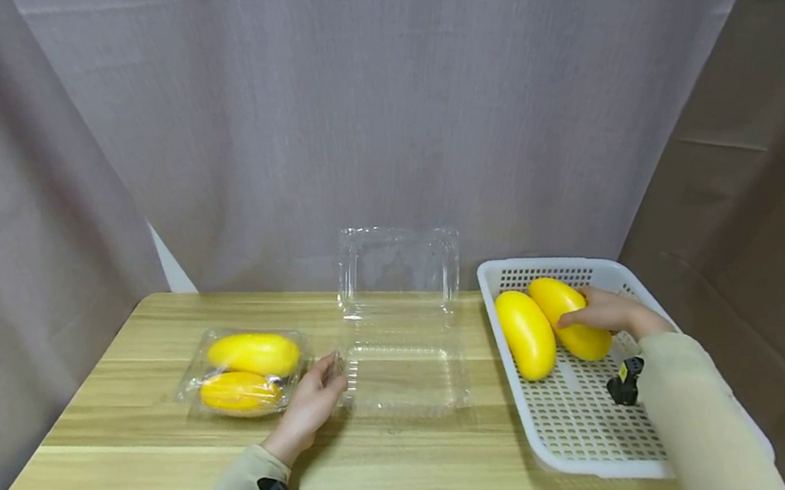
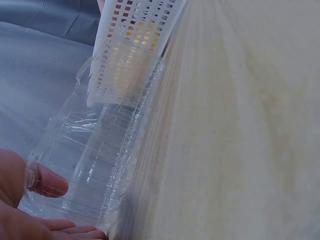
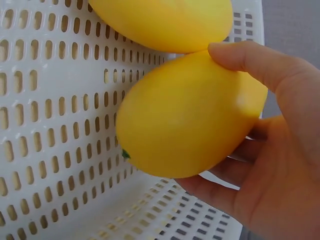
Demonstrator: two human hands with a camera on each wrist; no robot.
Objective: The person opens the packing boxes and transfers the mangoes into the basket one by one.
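In the white basket, my right hand [image 1: 605, 311] grips a yellow mango [image 3: 185, 117], thumb on one side and fingers curled round the other. A second yellow mango [image 1: 525, 335] lies beside it in the basket. My left hand [image 1: 317, 392] holds the near-left rim of a clear plastic clamshell box [image 2: 92, 150]; in the left wrist view the thumb hooks over the rim with the fingers outside and below. The box stands with its lid [image 1: 398, 267] raised at the back and nothing in its tray.
Left of my left hand sits another clear clamshell box [image 1: 195, 385] with two yellow mangoes [image 1: 253, 353] inside. The white perforated basket [image 1: 537, 445] takes up the table's right side. A grey curtain [image 1: 320, 118] hangs behind the wooden table [image 1: 404, 481].
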